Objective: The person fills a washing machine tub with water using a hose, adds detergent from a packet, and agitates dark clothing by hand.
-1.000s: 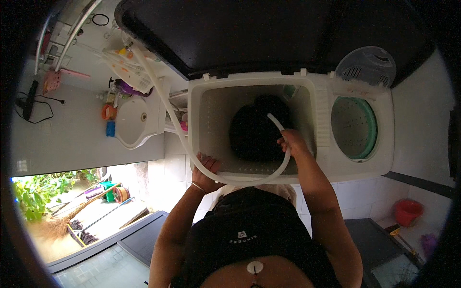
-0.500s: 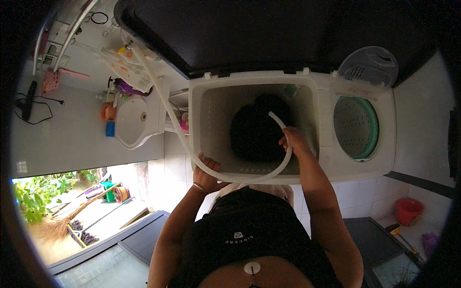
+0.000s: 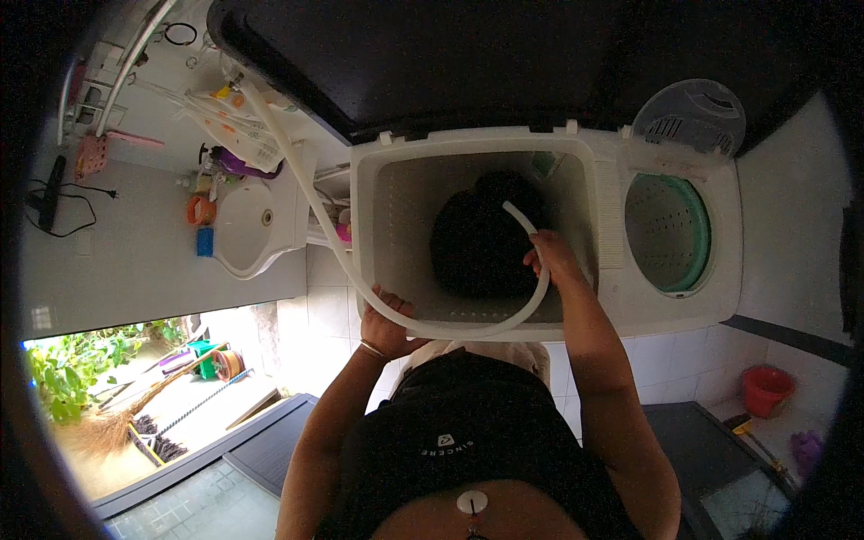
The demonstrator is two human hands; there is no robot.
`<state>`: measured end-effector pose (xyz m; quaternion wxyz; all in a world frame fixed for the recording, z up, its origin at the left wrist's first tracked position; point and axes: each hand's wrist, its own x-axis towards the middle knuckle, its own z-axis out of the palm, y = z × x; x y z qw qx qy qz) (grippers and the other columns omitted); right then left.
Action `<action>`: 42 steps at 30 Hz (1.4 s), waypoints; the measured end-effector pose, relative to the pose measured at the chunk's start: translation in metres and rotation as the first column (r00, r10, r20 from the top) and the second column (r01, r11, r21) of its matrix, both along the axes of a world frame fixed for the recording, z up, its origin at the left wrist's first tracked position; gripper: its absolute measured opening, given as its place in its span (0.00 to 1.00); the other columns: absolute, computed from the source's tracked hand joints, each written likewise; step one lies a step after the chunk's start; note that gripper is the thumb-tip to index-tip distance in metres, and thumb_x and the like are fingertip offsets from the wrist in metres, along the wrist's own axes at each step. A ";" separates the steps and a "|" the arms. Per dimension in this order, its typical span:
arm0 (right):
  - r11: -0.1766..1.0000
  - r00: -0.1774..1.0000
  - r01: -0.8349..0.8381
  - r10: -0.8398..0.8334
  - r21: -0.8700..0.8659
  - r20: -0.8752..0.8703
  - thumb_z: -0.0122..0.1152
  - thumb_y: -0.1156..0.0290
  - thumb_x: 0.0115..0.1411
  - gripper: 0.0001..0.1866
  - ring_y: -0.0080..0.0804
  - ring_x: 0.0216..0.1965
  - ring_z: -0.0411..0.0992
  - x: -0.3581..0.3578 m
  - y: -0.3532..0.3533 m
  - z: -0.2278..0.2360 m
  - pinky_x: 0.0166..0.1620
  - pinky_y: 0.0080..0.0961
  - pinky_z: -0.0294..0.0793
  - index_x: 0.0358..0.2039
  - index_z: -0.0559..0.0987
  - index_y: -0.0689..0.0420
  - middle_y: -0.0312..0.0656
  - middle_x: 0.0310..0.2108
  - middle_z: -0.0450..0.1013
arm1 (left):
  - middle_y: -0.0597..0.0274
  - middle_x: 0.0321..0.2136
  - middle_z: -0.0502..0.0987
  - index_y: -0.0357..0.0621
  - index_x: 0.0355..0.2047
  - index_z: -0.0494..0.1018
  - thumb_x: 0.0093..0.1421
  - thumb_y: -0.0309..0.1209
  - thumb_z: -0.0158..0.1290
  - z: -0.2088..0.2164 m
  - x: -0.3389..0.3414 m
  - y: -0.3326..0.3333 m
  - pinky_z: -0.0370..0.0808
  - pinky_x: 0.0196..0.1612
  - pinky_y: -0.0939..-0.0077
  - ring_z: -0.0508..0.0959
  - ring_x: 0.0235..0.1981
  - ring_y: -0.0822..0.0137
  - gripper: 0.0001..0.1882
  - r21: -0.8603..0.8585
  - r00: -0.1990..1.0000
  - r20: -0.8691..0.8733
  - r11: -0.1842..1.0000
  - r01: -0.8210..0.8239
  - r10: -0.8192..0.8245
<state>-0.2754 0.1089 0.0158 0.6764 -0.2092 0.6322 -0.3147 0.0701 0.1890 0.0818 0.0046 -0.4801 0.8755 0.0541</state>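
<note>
A long white hose runs from the upper left and loops over the near rim of a white washing machine tub. My right hand grips it near its free end, which points at a dark heap inside, probably laundry. No water can be made out at the hose mouth. At the tub's near left corner, my left hand is closed about the hose, its fingers showing past the hose on the tub side. Part of that hand is covered by the hose.
To the right is the round spin tub with a green ring. A clear round lid leans against the raised dark cover. A sink is at left. A red bucket stands at lower right, brooms at lower left.
The hose's free end and my right hand have shifted very slightly upward in the view. Both hands keep their places on the hose.
</note>
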 end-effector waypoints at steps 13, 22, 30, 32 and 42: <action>0.999 0.999 0.036 -0.035 -0.017 0.009 0.51 0.63 0.61 0.24 0.26 0.10 0.64 0.001 0.001 0.001 0.13 0.25 0.63 0.53 0.63 0.64 0.48 0.19 0.73 | 0.57 0.33 0.75 0.45 0.34 0.74 0.39 0.60 0.59 -0.001 0.001 0.001 0.49 0.62 0.50 0.73 0.43 0.57 0.33 0.001 0.998 -0.068 1.000 -0.013 0.013; 0.999 1.000 0.007 -0.007 -0.035 -0.010 0.50 0.64 0.61 0.25 0.26 0.10 0.64 0.002 0.000 0.005 0.13 0.25 0.63 0.55 0.61 0.64 0.48 0.19 0.73 | 0.56 0.34 0.75 0.45 0.35 0.74 0.39 0.61 0.58 0.003 0.000 0.000 0.49 0.63 0.51 0.74 0.43 0.57 0.33 0.050 0.999 -0.040 0.998 -0.025 0.027; 1.000 1.000 0.006 -0.007 -0.026 -0.012 0.50 0.61 0.61 0.26 0.25 0.10 0.63 0.001 0.001 0.001 0.13 0.25 0.62 0.55 0.62 0.63 0.47 0.19 0.73 | 0.58 0.34 0.76 0.46 0.35 0.76 0.40 0.61 0.57 0.006 -0.002 -0.001 0.50 0.62 0.52 0.74 0.43 0.58 0.33 0.059 0.999 0.002 0.997 -0.042 0.042; 1.000 1.000 0.004 -0.005 -0.026 -0.029 0.50 0.61 0.61 0.25 0.25 0.10 0.63 0.002 0.001 0.001 0.13 0.25 0.61 0.55 0.62 0.62 0.47 0.19 0.73 | 0.58 0.34 0.76 0.46 0.35 0.76 0.40 0.61 0.57 0.008 -0.003 -0.001 0.50 0.62 0.53 0.73 0.43 0.58 0.33 0.049 0.999 -0.001 0.998 -0.044 0.045; 0.998 0.999 -0.025 0.022 -0.064 -0.045 0.49 0.63 0.61 0.20 0.25 0.10 0.63 0.001 -0.001 0.006 0.12 0.25 0.62 0.48 0.67 0.64 0.46 0.18 0.73 | 0.56 0.37 0.76 0.47 0.37 0.76 0.40 0.62 0.56 0.005 -0.002 0.001 0.48 0.63 0.53 0.71 0.47 0.57 0.34 0.060 0.999 0.030 0.997 -0.047 0.045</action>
